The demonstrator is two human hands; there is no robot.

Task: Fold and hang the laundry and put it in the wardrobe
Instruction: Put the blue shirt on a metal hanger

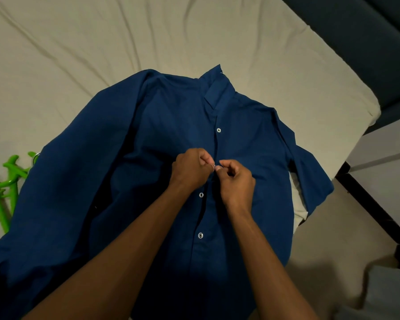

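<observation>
A dark blue button-up shirt [148, 181] lies face up on a bed [79, 54] covered by a pale, wrinkled sheet, its collar pointing toward the far edge and its hem toward the near edge where the person stands. One sleeve spills over the bed's right edge. Both hands meet at the shirt's front placket, about mid-chest: the left hand [189, 169] pinches the fabric edge, and the right hand [236, 179] pinches a small white button [215, 166] between thumb and fingertips. One button above and two below look already fastened. The step in hand appears to be buttoning the shirt (preparation for hanging). A green plastic hanger [5, 181] lies near the bed's left edge, partly under the shirt's other sleeve. The next move likely calls for pushing the button through its hole, then fetching the hanger.
</observation>
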